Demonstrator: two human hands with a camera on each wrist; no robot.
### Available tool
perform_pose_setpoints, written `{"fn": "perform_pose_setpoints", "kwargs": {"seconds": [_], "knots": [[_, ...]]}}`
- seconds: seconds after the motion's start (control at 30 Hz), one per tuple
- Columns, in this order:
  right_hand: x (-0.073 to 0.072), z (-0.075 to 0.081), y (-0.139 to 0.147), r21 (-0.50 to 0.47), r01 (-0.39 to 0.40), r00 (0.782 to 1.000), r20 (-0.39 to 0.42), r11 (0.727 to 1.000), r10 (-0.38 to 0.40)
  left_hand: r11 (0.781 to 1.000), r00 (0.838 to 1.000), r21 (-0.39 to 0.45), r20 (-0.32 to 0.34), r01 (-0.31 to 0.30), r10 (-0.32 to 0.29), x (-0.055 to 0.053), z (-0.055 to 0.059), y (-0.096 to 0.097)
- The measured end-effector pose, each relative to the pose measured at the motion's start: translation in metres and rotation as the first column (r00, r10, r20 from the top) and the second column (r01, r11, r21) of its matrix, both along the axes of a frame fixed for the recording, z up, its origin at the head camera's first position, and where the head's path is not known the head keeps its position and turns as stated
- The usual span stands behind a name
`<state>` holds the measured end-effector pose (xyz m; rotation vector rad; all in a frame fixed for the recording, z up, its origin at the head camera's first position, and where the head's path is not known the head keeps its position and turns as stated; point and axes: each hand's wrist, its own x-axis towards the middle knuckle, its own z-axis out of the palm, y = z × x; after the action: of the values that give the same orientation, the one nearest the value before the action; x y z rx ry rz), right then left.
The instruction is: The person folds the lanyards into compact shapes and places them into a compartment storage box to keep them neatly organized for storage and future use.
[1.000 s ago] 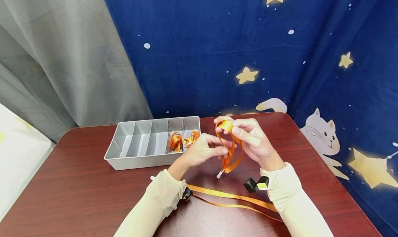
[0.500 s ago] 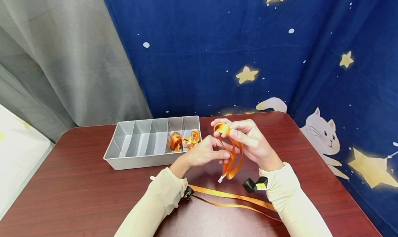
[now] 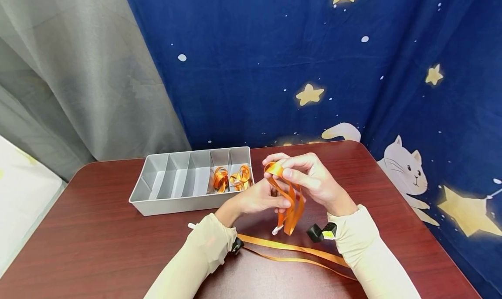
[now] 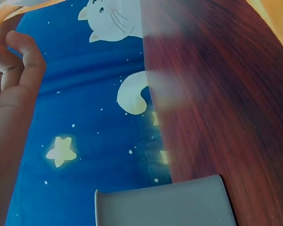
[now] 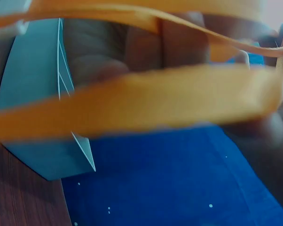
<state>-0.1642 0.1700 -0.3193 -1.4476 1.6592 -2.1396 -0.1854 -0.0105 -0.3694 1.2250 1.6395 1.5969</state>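
Note:
An orange ribbon lanyard (image 3: 290, 218) hangs in loops between the two hands above the table, a small whitish clip (image 3: 277, 230) at its lower end. The left hand (image 3: 256, 198) pinches the hanging strands between thumb and fingers. Higher up, the right hand (image 3: 310, 177) pinches the top loop. In the right wrist view, the orange band (image 5: 146, 101) crosses close to the camera, blurred, in front of fingers. The left wrist view has the left hand (image 4: 12, 70) at its left edge, with some ribbon at the top corner.
A grey divided tray (image 3: 188, 202) stands left of the hands. Its two rightmost compartments hold coiled orange lanyards (image 3: 221, 180). Another orange ribbon (image 3: 290, 246) stretches across the table (image 3: 117, 246) below the hands. A blue star-patterned curtain (image 3: 255, 72) hangs behind the table.
The right hand has shifted slightly down and left with the top loop. The hanging loops and clip sit lower than before. The tray and the ribbon on the table stay put.

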Motion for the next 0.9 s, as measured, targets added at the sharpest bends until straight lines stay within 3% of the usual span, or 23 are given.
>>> {"fn": "perform_pose_setpoints", "kwargs": {"seconds": [0.1,0.33,0.47,0.57,0.63,0.73,0.9], "knots": [[0.001,0.000,0.002,0.021,0.037,0.999,0.002,0.999,-0.037,0.999,1.000,0.034,0.000,0.012,-0.012,-0.002,-0.003,-0.002],[-0.002,-0.002,0.002,-0.003,0.013,0.999,-0.030,1.000,-0.013,0.997,1.000,0.070,-0.018,0.020,-0.019,-0.004,0.001,-0.007],[-0.003,-0.003,0.001,0.005,0.046,0.998,-0.053,0.999,-0.046,0.993,0.993,0.062,-0.063,-0.096,0.100,-0.001,0.004,-0.013],[-0.002,-0.002,0.000,0.029,0.082,0.996,-0.046,0.996,-0.080,0.971,0.973,0.085,-0.044,-0.224,0.228,0.003,0.006,-0.017],[-0.002,0.000,0.000,0.042,0.103,0.994,-0.041,0.994,-0.101,0.954,0.959,0.111,-0.021,-0.278,0.281,0.005,0.007,-0.017],[-0.002,0.000,-0.001,0.050,0.122,0.992,-0.037,0.991,-0.120,0.942,0.950,0.143,-0.024,-0.305,0.311,0.007,0.009,-0.016],[-0.003,0.001,-0.002,0.052,0.117,0.993,-0.032,0.992,-0.115,0.947,0.949,0.119,-0.064,-0.300,0.308,0.005,0.010,-0.014]]}}
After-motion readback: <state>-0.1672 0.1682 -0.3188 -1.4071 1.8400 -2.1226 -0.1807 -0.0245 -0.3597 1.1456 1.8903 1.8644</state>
